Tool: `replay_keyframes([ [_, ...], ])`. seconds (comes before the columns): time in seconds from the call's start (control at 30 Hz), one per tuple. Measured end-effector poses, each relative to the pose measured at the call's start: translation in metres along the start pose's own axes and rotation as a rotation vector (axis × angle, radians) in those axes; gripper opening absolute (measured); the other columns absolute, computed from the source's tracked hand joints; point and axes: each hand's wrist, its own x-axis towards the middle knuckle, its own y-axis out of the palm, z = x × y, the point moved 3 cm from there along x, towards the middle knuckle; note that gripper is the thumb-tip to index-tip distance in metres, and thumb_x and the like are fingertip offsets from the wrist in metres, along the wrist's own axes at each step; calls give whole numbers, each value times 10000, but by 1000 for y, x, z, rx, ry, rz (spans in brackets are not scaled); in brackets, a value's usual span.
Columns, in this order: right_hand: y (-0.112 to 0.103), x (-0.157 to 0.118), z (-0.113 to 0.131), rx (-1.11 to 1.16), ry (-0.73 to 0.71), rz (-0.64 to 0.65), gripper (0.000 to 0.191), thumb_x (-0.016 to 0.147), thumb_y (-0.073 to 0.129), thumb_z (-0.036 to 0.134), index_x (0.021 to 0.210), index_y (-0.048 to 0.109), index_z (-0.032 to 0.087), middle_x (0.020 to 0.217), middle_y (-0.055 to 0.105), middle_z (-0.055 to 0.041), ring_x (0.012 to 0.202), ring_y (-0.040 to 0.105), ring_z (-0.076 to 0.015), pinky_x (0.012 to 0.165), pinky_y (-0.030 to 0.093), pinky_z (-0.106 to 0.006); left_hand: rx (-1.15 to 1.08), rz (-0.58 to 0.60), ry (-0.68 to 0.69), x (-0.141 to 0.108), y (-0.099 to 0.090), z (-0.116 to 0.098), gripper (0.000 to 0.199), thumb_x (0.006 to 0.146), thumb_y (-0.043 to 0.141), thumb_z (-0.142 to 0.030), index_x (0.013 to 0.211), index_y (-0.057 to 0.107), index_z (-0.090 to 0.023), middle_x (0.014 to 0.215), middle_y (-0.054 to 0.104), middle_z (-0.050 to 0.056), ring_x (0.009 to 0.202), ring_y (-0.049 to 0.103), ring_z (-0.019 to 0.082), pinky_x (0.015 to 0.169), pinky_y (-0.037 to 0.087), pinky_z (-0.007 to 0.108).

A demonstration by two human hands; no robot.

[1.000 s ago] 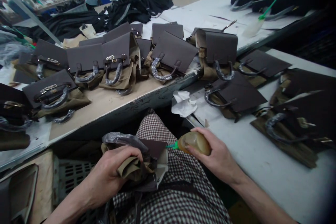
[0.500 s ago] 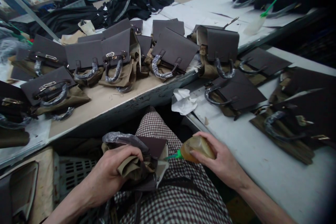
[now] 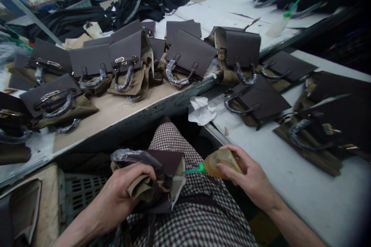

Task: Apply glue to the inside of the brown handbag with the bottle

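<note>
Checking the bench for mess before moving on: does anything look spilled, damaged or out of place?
Only the crumpled white paper at the table edge looks stray. No spill shows. The right hand holds the glue bottle, nozzle toward the bag gripped by the left hand.

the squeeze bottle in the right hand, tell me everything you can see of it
The squeeze bottle is small, soft-looking translucent plastic holding amber-brown liquid, with a green pointed nozzle. It lies nearly level, nozzle aimed left at the open edge of the brown handbag on the lap. The right hand wraps its rear half; the tip looks just short of the bag.
</note>
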Motion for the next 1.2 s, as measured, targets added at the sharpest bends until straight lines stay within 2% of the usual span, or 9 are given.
replay_keyframes([
  [0.13, 7, -5, 5, -43, 1, 47, 449, 920, 702, 547, 1245, 557, 275, 1132, 707, -42, 1011, 695, -281, 859, 567, -398, 48, -32, 34, -9, 2, 0, 344, 823, 555, -9, 1027, 631, -275, 922, 731, -49, 815, 685, 121, 736, 483, 197],
  [0.27, 13, -6, 15, -154, 0, 48, 412, 902, 708, 519, 1210, 585, 274, 1110, 706, -31, 980, 693, -281, 893, 545, -438, 117, -139, 123, -20, 6, -1, 276, 872, 612, -109, 1054, 640, -314, 903, 766, -52, 792, 725, 135, 728, 513, 197],
  [0.37, 16, -7, 15, -113, 63, 77, 422, 887, 713, 531, 1193, 601, 262, 1026, 726, -25, 904, 695, -272, 792, 566, -402, 170, -185, 173, -27, 11, -3, 274, 885, 630, -167, 1097, 630, -340, 910, 792, -47, 785, 751, 156, 723, 540, 209],
  [0.47, 18, -9, 8, 5, 210, 134, 480, 883, 711, 591, 1202, 589, 254, 871, 704, 2, 647, 617, -195, 528, 503, -306, 200, -163, 219, -31, 17, -3, 241, 930, 616, -239, 1145, 599, -346, 897, 799, -27, 739, 752, 172, 660, 542, 224],
  [0.53, 18, -13, 1, 95, 292, 168, 503, 885, 711, 617, 1208, 582, 254, 811, 669, 25, 541, 525, -143, 437, 419, -257, 178, -121, 247, -33, 21, -2, 237, 953, 587, -247, 1168, 578, -345, 885, 792, -12, 714, 743, 174, 635, 536, 230],
  [0.67, 14, -19, -6, 225, 316, 128, 494, 893, 720, 618, 1180, 590, 237, 826, 659, 19, 550, 522, -127, 424, 396, -227, 124, -68, 221, -41, 29, 5, 292, 944, 628, -285, 1225, 567, -338, 907, 768, 14, 771, 741, 189, 658, 543, 232],
  [0.77, 13, -23, -7, 230, 306, 60, 500, 884, 731, 615, 1170, 590, 229, 822, 655, 13, 554, 522, -133, 424, 406, -234, 102, -80, 174, -47, 34, 10, 288, 936, 666, -325, 1215, 596, -317, 914, 758, 34, 820, 745, 206, 686, 553, 232],
  [0.87, 18, -26, -9, 210, 331, 78, 505, 875, 741, 604, 1187, 582, 240, 834, 662, 11, 543, 518, -137, 424, 423, -248, 107, -109, 164, -50, 37, 10, 251, 961, 645, -363, 1207, 619, -321, 938, 755, 39, 843, 739, 214, 784, 559, 267],
  [1.2, 28, -40, -4, 390, 376, 185, 432, 897, 744, 580, 1118, 619, 231, 798, 635, 28, 550, 519, -110, 409, 399, -185, 106, -122, 140, -48, 35, 0, 465, 829, 673, -109, 1229, 605, -338, 991, 767, 5, 888, 742, 200, 869, 538, 265],
])
